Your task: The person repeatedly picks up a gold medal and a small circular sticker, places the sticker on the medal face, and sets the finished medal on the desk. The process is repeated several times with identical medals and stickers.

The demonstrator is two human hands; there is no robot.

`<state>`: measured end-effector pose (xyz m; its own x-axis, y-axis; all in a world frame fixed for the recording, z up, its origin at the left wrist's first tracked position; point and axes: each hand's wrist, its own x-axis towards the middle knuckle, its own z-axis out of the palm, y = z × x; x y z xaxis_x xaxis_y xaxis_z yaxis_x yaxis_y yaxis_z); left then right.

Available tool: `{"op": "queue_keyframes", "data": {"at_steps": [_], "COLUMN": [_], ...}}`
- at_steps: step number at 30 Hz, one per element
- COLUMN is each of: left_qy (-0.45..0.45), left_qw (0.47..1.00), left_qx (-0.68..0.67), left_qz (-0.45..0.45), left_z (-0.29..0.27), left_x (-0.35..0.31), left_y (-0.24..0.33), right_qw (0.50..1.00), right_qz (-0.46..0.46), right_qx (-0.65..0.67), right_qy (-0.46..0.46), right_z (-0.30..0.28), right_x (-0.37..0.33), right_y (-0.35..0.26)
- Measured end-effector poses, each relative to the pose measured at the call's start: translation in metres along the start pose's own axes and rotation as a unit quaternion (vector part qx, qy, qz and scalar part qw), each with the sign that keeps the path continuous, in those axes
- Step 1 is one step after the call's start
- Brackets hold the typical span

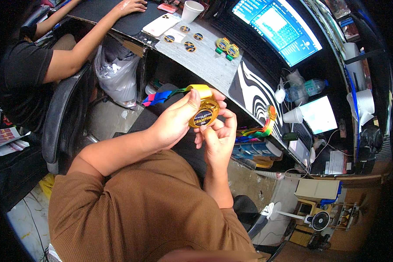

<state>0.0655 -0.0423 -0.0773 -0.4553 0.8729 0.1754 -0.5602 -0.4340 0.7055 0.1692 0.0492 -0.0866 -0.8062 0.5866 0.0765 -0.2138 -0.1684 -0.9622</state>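
A gold medal [211,106] with a round dark disc on its face is held in front of my chest. My left hand [174,118] grips its upper left side, thumb pressed near the yellow top part of the ribbon. From there the multicoloured ribbon [161,97] trails off to the left. My right hand [220,139] is closed at the medal's lower right edge, its thumb tip on the lower face and its fingers curled behind. On the grey desk [205,65] beyond lie several round dark discs [190,46] and two gold medals [227,48] with green ribbon ends.
A white phone [161,25] and paper cup [192,11] stand farther back. To the right are a black-and-white mat [260,89], a white mouse [280,93], another ribboned medal [271,112] and a lit screen [277,26]. A co-worker's arm [83,50] reaches over the desk at left.
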Motion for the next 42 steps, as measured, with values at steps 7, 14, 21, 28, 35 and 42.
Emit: {"op": "queue_keyframes", "data": {"at_steps": [7, 14, 21, 28, 35, 42], "left_qy": [0.031, -0.023, -0.248, -0.229, -0.399, -0.276], "left_qw": [0.999, 0.977, 0.896, 0.817, 0.805, 0.952], "left_qx": [-0.015, 0.000, 0.184, 0.435, 0.350, 0.118], "left_qz": [-0.016, -0.211, -0.320, -0.302, -0.263, -0.064], "left_z": [0.000, -0.026, -0.032, -0.078, -0.060, 0.050], "left_x": [0.003, 0.009, -0.010, -0.022, -0.007, 0.034], "left_y": [0.001, 0.018, 0.013, 0.012, 0.006, 0.016], "right_qw": [1.000, 0.968, 0.930, 0.927, 0.945, 0.970], "right_qz": [-0.028, 0.162, 0.117, -0.020, -0.092, -0.085], "right_qx": [-0.002, 0.095, 0.324, 0.321, 0.208, 0.062], "right_qy": [0.008, -0.168, -0.129, -0.194, -0.235, -0.220], "right_z": [-0.010, -0.024, -0.023, -0.065, -0.034, 0.009], "right_x": [0.002, 0.014, 0.051, 0.104, 0.084, 0.044], "right_y": [0.007, 0.010, -0.025, -0.128, -0.187, -0.189]}}
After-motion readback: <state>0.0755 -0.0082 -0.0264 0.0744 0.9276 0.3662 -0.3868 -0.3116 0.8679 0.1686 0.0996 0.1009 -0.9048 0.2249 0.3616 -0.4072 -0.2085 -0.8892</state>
